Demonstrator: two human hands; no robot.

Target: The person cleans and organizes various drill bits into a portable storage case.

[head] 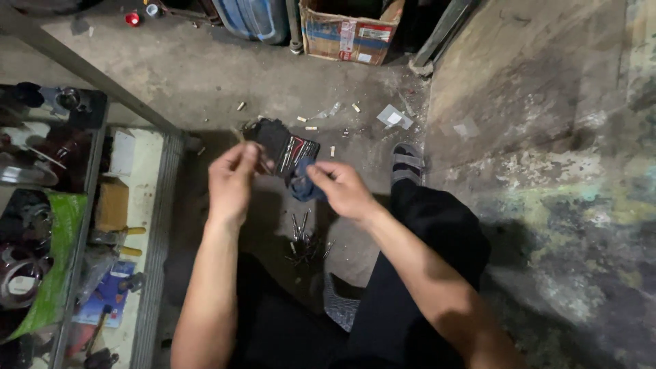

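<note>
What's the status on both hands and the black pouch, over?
Left hand and right hand both gripping the black tool pouch. Pouch held above the floor. Loose metal bits scattered below, nothing blocking.

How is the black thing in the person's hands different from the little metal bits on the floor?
The black pouch is one flat, dark piece held up between the left hand and the right hand; the metal bits are many thin, shiny sticks. The pouch is off the floor; the bits lie scattered on it, untouched. Both sit in front of the person.

Hands, left (232,183) and right (345,190), gripping black pouch (285,145)
</note>
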